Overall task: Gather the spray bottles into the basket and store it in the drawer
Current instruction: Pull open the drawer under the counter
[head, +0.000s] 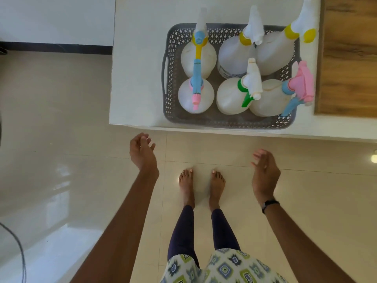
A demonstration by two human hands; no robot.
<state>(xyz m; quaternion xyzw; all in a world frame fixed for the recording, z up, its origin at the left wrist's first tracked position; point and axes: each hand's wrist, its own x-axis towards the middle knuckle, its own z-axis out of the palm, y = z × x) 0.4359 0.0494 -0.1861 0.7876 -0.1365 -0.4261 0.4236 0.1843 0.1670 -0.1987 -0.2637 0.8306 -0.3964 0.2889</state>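
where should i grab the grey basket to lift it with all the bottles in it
Probably by its two short ends, one hand each. The basket has a handle slot cut into its left wall; the right wall is hidden behind bottles. Bring the left hand and right hand in from the sides, since six upright bottles make it top-heavy.

Both arms are bare up to the frame's lower edge, with no sleeves showing. The right wrist carries a thin black band (269, 205) with a small dark piece on it. A light tunic (222, 267) printed with blue, green and grey geometric motifs hangs over dark purple leggings (181, 235). The feet (186, 183) are bare, with pale-painted toenails.
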